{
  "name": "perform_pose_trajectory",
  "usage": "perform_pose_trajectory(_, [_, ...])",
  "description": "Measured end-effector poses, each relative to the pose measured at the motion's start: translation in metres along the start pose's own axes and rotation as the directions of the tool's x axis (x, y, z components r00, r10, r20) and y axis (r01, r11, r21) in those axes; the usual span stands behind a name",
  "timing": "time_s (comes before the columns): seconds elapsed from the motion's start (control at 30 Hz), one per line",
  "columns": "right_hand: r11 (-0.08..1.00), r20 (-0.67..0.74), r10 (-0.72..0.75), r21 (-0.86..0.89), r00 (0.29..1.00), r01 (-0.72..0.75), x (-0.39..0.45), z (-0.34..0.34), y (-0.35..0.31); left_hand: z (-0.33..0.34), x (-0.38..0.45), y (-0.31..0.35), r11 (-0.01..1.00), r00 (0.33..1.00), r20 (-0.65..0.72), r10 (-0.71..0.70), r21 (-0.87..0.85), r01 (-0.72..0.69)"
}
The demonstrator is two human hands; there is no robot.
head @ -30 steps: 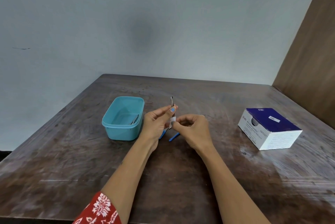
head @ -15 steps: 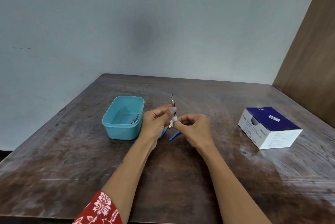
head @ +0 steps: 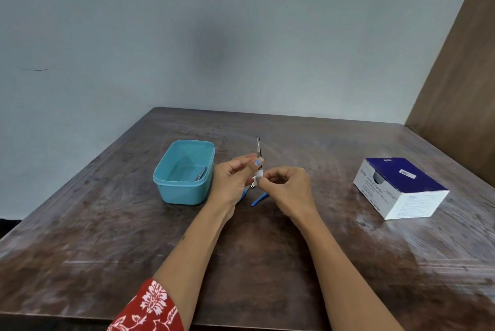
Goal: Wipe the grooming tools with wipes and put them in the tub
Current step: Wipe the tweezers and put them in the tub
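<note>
Left hand (head: 232, 178) grips upright tweezers (head: 258, 149) beside the teal tub (head: 184, 173); right hand (head: 287, 188) pinches a wipe (head: 258, 175) around them. Best stroke: firm, base to tip.

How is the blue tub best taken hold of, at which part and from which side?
Take the tub by its near long wall just under the rim, coming from the front. Its top is open and it stands upright on the table, so the flared rim gives a good grip. The left hand is close beside its right end; a metal tool lies inside.
</note>
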State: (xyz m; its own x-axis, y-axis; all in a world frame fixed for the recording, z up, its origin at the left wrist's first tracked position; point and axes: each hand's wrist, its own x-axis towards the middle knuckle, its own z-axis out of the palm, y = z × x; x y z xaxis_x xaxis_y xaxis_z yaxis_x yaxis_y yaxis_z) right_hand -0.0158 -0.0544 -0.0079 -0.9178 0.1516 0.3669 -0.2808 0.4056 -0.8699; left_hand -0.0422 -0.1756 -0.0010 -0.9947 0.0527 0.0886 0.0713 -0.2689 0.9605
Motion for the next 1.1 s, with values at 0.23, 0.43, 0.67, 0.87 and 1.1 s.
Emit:
perform_pose_trajectory(0.23, [0.998,-0.036,-0.055,-0.014,0.998,0.054,-0.001,0.001,-0.003,0.000,0.000,0.000,1.000,1.000,-0.006,-0.013,-0.004,0.013])
perform_pose_trajectory(0.43, [0.999,-0.047,-0.022,-0.027,0.999,0.020,0.000,0.000,-0.001,-0.001,0.000,-0.001,0.999,0.999,0.010,-0.037,0.018,0.037])
perform_pose_trajectory(0.67, [0.999,0.012,-0.009,-0.035,1.000,0.010,0.001,-0.001,0.002,-0.002,0.002,-0.003,0.998,0.999,0.031,-0.024,0.062,0.022])
perform_pose_trajectory(0.87, [0.992,-0.132,0.119,0.064,0.984,-0.111,0.007,-0.009,0.006,-0.004,0.003,-0.004,0.999,1.000,0.013,0.019,0.033,-0.020])
perform_pose_trajectory(1.1, [0.843,-0.164,0.321,0.498,0.933,-0.203,0.013,-0.016,0.002,0.001,0.001,-0.010,0.987,0.997,0.051,0.059,0.145,-0.066])
